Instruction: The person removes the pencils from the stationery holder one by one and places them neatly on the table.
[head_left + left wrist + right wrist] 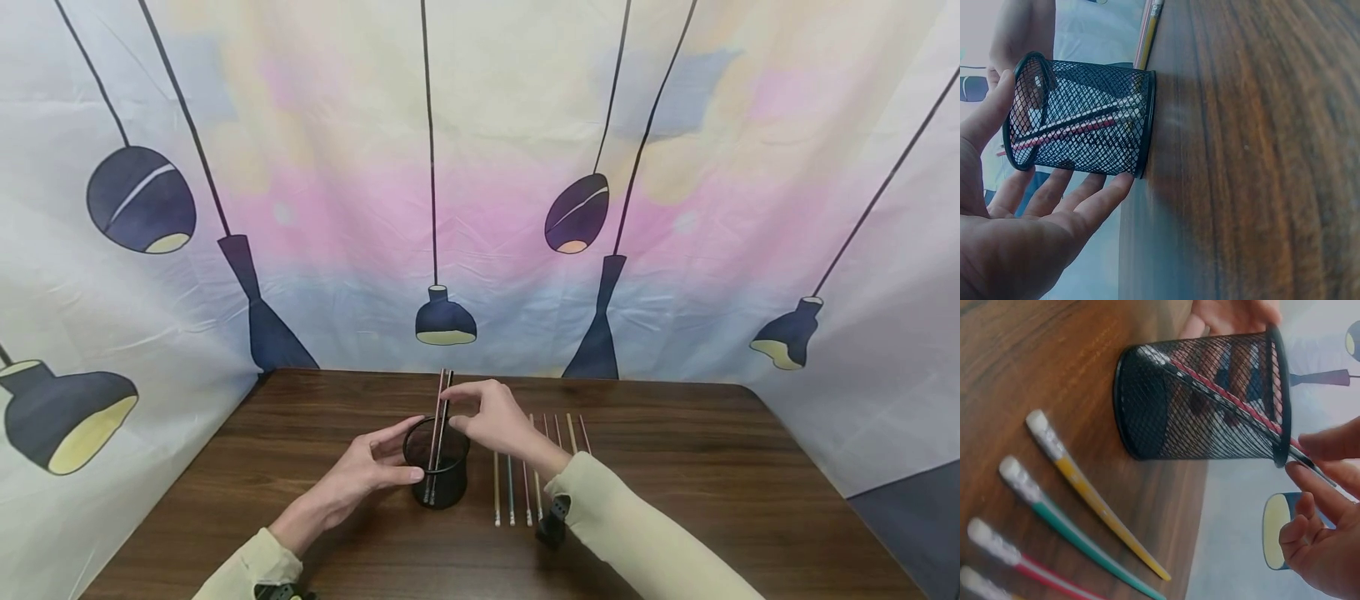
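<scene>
A black mesh pencil cup (450, 490) stands upright on the table. My left hand (358, 473) holds it from the left, thumb at the rim and fingers along the side. Inside lean a red-pink pencil (1222, 390) and a black pencil (1207, 392), eraser ends down at the cup's bottom. Above the rim, my right hand (498, 421) pinches the upper part of the black pencil between thumb and index finger. Its other fingers are curled in the right wrist view. The red-pink pencil's upper end sticks out close beside the black one.
Right of the cup, several pencils lie in a row, among them a yellow pencil (1100, 506) and a green pencil (1082, 536); my right forearm covers part of the row. Behind the brown wooden table (675, 467) hangs a cloth backdrop (510, 167) with printed lamps.
</scene>
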`<state>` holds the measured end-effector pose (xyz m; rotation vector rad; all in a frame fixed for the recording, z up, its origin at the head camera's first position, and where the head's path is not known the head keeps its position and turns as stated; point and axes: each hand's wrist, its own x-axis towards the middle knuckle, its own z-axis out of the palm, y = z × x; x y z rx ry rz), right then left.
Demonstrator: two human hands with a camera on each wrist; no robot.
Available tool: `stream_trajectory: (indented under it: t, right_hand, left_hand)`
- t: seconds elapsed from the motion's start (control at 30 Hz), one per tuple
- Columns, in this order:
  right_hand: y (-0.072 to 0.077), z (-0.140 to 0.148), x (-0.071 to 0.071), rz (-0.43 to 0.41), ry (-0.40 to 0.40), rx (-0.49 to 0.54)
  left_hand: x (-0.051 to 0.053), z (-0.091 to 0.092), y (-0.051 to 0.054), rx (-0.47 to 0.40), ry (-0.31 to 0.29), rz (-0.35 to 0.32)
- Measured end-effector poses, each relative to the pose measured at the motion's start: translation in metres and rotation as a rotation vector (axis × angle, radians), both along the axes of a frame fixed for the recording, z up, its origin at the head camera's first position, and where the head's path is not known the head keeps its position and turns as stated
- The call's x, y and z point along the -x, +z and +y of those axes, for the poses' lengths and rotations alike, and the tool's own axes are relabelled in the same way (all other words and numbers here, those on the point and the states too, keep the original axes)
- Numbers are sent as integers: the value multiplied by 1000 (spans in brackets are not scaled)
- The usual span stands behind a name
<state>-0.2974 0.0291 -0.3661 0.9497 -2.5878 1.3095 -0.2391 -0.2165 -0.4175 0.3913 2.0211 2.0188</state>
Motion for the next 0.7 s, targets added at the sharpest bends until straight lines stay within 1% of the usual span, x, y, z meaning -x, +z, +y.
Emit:
stream_trajectory:
  t: [0.23,0.47,0.7]
  right_hand:
    - [-8,-12,0,3,-13,38]
    - [-14,-18,-3,-3,10,76]
    - [-19,-22,-3,29,-38,124]
  left_hand:
    - [0,0,-1,-6,3,3]
    - [1,1,-2,-4,0,3]
    - [0,1,0,12,8,1]
